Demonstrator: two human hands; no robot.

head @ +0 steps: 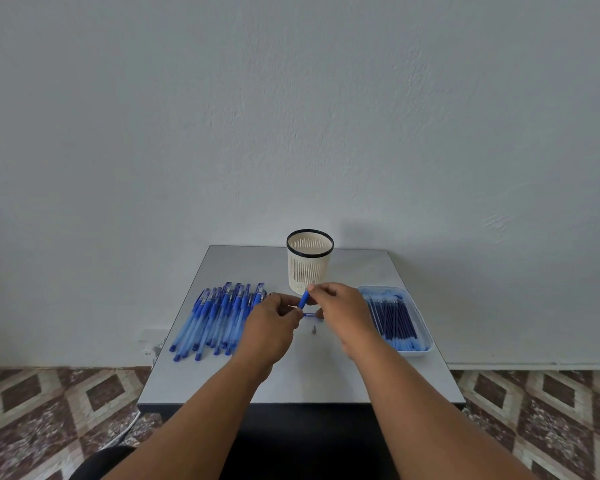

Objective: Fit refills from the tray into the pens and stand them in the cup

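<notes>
Grey and smooth, the small square table [222,375] stands against a pale wall [291,98], with brown and cream patterned floor tiles [49,410] on both sides of it. A cream slotted cup [309,268] with a black rim stands upright near the far edge of the table, in the middle. A big heap of blue pens [215,317] lies on the left side of the table, their caps pointing away from the person. On the right side sits a pale blue tray [425,336], and a bunch of dark blue refills [394,320] lies inside it, side by side.

Both bare arms reach over the near edge and the hands meet just in front of the cup, between the heap and the tray. The left hand [272,323] curls its fingers round a pen part [309,315], most likely a barrel, though the hands hide almost all of it; only a short blue bit shows between them. The right hand [340,308] pinches a blue pen cap [304,299] between thumb and fingertip, holding it tilted just above the left hand. The two hands are very close together, but I cannot tell if they touch.

A tiny dark pen tip [314,329] lies alone on the table, just below the hands and apart from them.
</notes>
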